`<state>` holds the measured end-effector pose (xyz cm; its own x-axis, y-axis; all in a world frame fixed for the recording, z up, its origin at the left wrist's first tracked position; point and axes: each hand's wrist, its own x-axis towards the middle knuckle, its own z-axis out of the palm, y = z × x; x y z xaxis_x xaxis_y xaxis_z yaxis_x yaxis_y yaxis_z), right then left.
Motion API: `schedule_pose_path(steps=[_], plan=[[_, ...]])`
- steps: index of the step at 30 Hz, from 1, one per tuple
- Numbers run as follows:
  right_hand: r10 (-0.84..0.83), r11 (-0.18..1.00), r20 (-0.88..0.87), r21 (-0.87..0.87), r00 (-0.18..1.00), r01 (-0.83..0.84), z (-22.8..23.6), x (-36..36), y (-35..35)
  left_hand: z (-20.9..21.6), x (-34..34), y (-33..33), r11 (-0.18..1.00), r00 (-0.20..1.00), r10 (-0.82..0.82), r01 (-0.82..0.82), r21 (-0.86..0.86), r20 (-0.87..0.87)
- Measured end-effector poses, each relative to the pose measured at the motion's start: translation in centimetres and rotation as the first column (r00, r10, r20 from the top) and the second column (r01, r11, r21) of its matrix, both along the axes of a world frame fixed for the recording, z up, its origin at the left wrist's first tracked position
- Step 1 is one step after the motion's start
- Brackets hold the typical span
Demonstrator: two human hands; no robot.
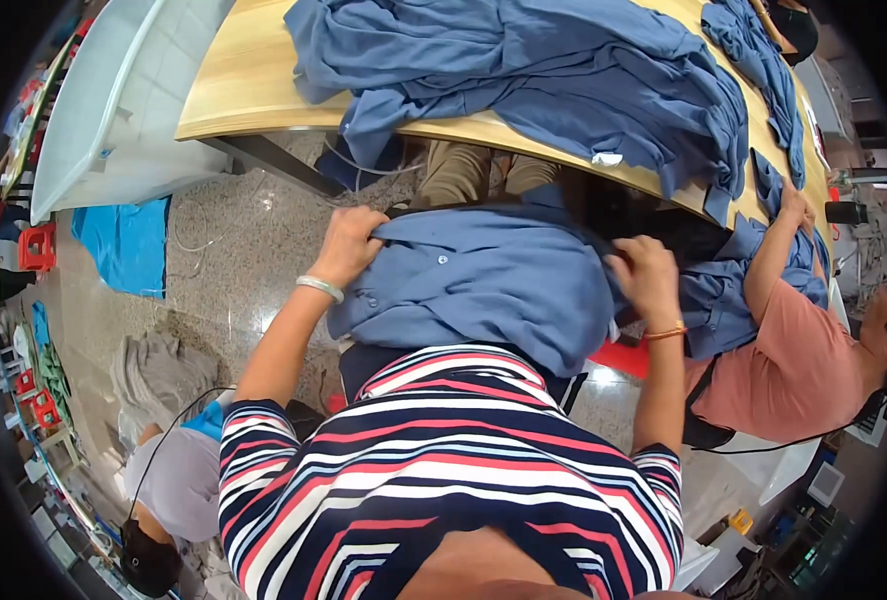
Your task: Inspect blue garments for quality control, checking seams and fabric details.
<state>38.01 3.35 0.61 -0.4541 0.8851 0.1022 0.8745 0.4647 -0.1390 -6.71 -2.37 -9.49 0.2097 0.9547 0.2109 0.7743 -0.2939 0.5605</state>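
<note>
One blue garment [484, 290] is laid across the lap, below and between the fingers of two hands; its long axis is run from side to side, and which end is the collar cannot be told. Its upper left edge is gripped by the closed fingers of the left hand [351, 244]. The fingers of the right hand [654, 280] are held curled just beside the garment's right edge; whether cloth is pinched there cannot be told. Two buttons are shown, one [443, 260] right of the left fingers, one [372, 302] below them. Beyond both hands, blue cloth [524, 60] is heaped on a wooden table [249, 85]; one white label [607, 159] is seen at its near edge, any writing too small to be read.
</note>
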Motion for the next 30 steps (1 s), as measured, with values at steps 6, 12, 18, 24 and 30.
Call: schedule_pose_path(steps=[6, 12, 18, 24, 30], plan=[[0.042, 0.975, -0.524, -0.165, 0.851, -0.150, -1.9, -14.3, 0.4, 4.2, -0.7, 3.0, 0.999, 0.996, 0.050, -0.050, 0.013, -0.072], [0.083, 0.973, -0.304, -0.182, 0.949, -0.143, -5.0, -22.2, -0.5, 5.3, -0.3, 4.4, 0.991, 0.981, 0.075, -0.053, 0.122, -0.181], [0.190, 0.950, -0.335, -0.173, 0.923, -0.259, -6.3, -22.1, 0.4, 6.9, 2.9, 2.6, 0.975, 0.891, 0.211, -0.165, 0.147, -0.402], [0.129, 0.960, -0.597, -0.124, 0.792, -0.249, -3.5, -20.7, 0.6, 6.2, 5.9, 4.2, 0.927, 0.942, -0.018, 0.141, -0.348, 0.334], [0.034, 0.933, -0.669, -0.245, 0.742, -0.264, -4.2, -20.9, 0.5, 5.7, 5.9, 4.1, 0.994, 0.995, -0.097, 0.095, 0.057, 0.031]])
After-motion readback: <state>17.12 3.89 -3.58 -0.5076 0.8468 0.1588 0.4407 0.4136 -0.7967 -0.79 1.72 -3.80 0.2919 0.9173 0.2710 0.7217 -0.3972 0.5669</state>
